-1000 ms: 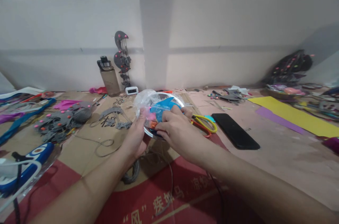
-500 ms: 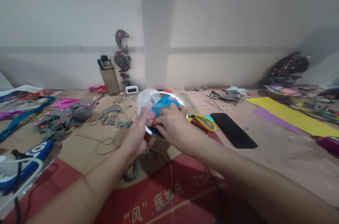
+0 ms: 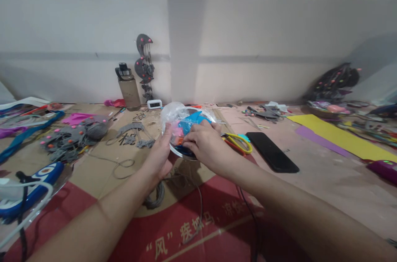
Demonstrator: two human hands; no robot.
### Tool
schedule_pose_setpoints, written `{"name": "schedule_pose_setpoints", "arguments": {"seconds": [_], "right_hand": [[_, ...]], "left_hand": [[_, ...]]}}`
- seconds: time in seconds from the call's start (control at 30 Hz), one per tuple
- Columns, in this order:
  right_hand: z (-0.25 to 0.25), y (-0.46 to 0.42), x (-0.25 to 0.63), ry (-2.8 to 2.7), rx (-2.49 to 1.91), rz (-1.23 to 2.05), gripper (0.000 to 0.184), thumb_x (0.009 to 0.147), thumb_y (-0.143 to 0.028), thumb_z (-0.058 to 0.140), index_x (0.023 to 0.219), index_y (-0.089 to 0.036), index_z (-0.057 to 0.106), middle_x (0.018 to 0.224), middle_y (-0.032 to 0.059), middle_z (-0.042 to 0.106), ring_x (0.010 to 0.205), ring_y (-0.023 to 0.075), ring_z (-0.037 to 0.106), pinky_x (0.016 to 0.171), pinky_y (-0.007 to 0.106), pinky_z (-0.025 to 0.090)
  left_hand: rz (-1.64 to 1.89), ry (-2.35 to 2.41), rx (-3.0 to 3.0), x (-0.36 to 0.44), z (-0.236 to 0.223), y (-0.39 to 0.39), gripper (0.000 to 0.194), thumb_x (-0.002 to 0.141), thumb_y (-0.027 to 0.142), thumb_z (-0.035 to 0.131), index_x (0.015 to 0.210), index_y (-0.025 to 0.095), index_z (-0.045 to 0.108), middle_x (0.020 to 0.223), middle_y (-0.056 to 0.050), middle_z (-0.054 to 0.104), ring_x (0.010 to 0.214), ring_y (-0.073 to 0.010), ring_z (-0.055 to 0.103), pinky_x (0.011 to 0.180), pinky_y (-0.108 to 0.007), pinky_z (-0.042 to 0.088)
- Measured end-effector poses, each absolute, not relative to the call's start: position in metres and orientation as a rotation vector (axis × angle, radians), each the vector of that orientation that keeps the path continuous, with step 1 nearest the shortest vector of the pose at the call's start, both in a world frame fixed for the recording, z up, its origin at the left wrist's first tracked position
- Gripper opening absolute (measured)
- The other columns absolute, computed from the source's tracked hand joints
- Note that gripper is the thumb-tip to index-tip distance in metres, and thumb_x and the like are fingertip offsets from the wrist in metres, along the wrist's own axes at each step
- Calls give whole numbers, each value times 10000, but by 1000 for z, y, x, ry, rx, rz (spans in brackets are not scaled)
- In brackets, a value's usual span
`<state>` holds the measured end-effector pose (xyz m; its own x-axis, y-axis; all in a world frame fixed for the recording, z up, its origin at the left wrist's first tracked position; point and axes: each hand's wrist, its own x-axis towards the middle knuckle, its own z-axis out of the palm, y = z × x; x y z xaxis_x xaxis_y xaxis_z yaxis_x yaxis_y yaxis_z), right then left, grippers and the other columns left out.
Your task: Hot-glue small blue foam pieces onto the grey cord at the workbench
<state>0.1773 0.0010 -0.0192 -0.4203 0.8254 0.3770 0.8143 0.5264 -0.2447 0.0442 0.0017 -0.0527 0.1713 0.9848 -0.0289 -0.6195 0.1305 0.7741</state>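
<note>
Left hand (image 3: pixel 161 152) clamped on near-left rim of bowl (image 3: pixel 182 156); plastic bag (image 3: pixel 173 112) just beyond thumb. Right hand's (image 3: pixel 204 140) fingers bent over contents, blue piece (image 3: pixel 186 126) beside fingertips; pinch hidden, couldn't tell. Risk judged: one-sided hold plus hard rummaging could tip bowl, spill pieces.

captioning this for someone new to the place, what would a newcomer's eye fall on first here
Probably the centre, where the left hand holds the side of a shiny-rimmed round bowl and the right hand is over its bright blue piece. Next, likely the long yellow sheet on the right, beyond the black phone. Then the dark, pink-dotted shape against the pale wall, just right of the bottle.
</note>
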Motion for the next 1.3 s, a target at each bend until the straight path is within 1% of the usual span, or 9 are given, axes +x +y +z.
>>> {"name": "schedule_pose_setpoints", "arguments": {"seconds": [0.2, 0.33, 0.5, 0.67, 0.87, 1.03, 1.13, 1.23, 1.3], "right_hand": [[-21, 1, 181, -2332, -1288, 11, 181, 855, -258, 579, 772, -266, 740, 834, 41, 651, 869, 220, 455, 723, 355, 223], [-19, -3, 183, -2392, -1199, -9, 159, 853, -271, 584, 820, -260, 739, 856, 45, 642, 896, 221, 445, 749, 357, 236], [-5, -9, 186, -2506, -1247, 41, 157, 857, -266, 575, 856, -252, 731, 891, 48, 628, 907, 223, 442, 731, 350, 233], [-7, -5, 187, -2519, -1219, 23, 126, 833, -242, 597, 844, -236, 722, 879, 52, 613, 888, 221, 430, 713, 342, 219], [-14, -3, 186, -2439, -1157, 33, 198, 853, -192, 541, 788, -213, 727, 823, 59, 618, 863, 211, 425, 733, 349, 225], [-19, -5, 185, -2294, -1203, -4, 155, 835, -212, 564, 769, -209, 704, 821, 43, 627, 861, 214, 434, 730, 356, 216], [-23, -4, 185, -2214, -1188, 35, 135, 844, -226, 564, 781, -211, 683, 840, 28, 637, 877, 211, 449, 749, 358, 222], [-24, -5, 184, -2167, -1141, 95, 142, 864, -243, 550, 794, -220, 671, 884, 23, 635, 908, 207, 469, 797, 364, 240], [-21, -7, 184, -2136, -1112, 118, 135, 868, -236, 543, 811, -222, 664, 920, 29, 621, 934, 208, 478, 819, 369, 252]], "left_hand": [[1293, 623, 704, 44, -51, 2, 404, 868, 459, 515, 1103, 141, 599, 979, -100, 696, 842, -193, 667, 754, -309, 538], [1319, 621, 706, 44, -50, 1, 361, 887, 419, 498, 1088, 137, 600, 961, -94, 702, 842, -188, 668, 748, -299, 539], [1322, 608, 705, 45, -49, 0, 339, 902, 404, 472, 1020, 122, 617, 886, -90, 711, 790, -184, 675, 724, -296, 544], [1324, 589, 714, 44, -51, 1, 325, 901, 396, 471, 984, 126, 632, 888, -92, 712, 749, -184, 677, 694, -298, 548], [1302, 631, 707, 42, -55, 5, 353, 901, 419, 462, 1005, 129, 632, 922, -102, 710, 791, -198, 678, 731, -327, 552], [1346, 688, 685, 43, -53, 3, 343, 907, 393, 462, 1044, 127, 628, 924, -97, 710, 809, -190, 675, 749, -311, 549], [1320, 690, 666, 44, -50, 1, 367, 914, 393, 447, 1052, 103, 627, 935, -113, 707, 808, -190, 675, 746, -304, 550], [1310, 663, 637, 44, -47, 0, 379, 919, 392, 436, 1037, 86, 624, 905, -117, 707, 765, -177, 674, 722, -292, 552], [1308, 668, 608, 44, -46, 0, 373, 920, 395, 433, 1025, 92, 624, 840, -101, 708, 692, -157, 667, 677, -272, 554]]}}
